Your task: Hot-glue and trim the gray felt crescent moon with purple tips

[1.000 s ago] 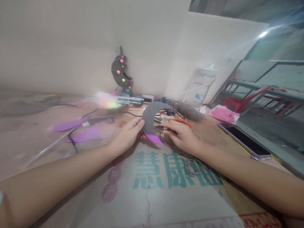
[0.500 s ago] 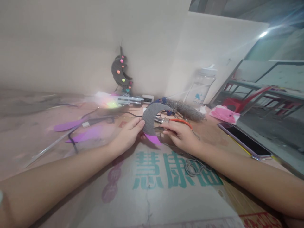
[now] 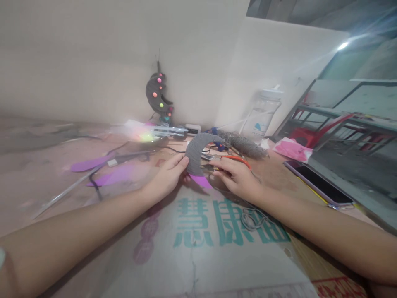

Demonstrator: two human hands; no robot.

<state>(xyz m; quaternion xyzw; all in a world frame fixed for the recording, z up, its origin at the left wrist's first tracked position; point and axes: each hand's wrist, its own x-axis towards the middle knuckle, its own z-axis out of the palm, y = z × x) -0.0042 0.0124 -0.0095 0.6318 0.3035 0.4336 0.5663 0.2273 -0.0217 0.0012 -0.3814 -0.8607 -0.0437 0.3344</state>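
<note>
A crescent shape (image 3: 197, 154) stands on edge at the middle of the table, mostly wound in grey yarn, with its lower purple tip bare. My left hand (image 3: 167, 177) pinches its left edge. My right hand (image 3: 236, 175) sits just right of the crescent with fingers curled around the grey yarn strand close to it. Orange-handled pliers (image 3: 233, 158) lie right behind that hand. A skein of grey yarn (image 3: 242, 143) lies farther back, and loose yarn loops (image 3: 252, 219) trail on the cardboard (image 3: 198, 252) near my right forearm.
A finished dark crescent with coloured beads (image 3: 159, 96) leans on the wall. Purple cut-outs (image 3: 93, 162), a black cable, a clear water bottle (image 3: 263, 114), a pink bag (image 3: 293, 150) and a phone (image 3: 318, 181) at the right edge surround the spot.
</note>
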